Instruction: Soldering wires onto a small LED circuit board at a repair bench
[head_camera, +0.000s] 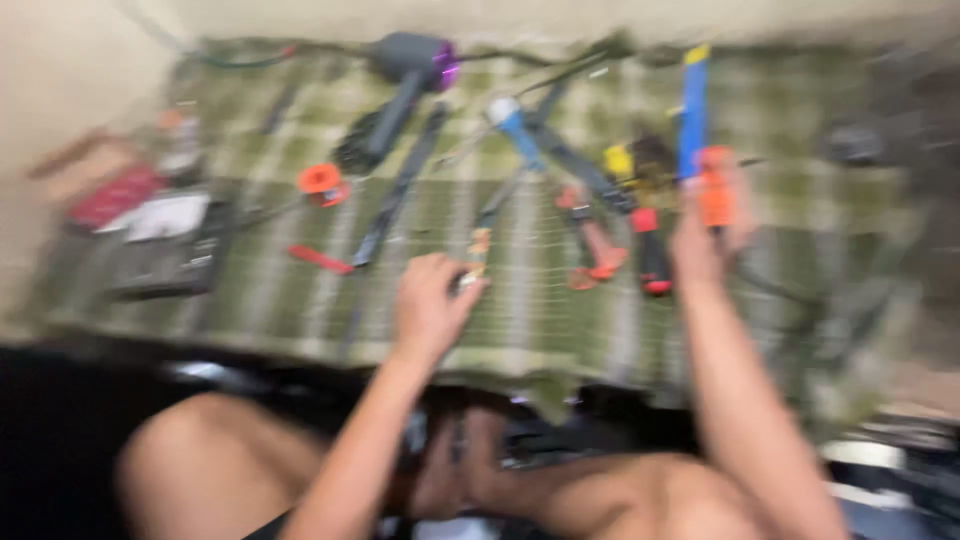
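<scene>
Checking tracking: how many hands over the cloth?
2. Left hand at the cloth's near edge on a small blurred item; right hand farther right, gripping an orange tool.

Heavy motion blur throughout, dim warm indoor light.

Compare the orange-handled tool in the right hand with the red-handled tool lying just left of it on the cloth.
The orange-handled tool is gripped by the right hand and held off the cloth; the red-handled tool lies loose on the green checked cloth. The orange handle is brighter, the red one darker with a black shaft. Both point roughly away from the person. Blur hides finer detail.
</scene>
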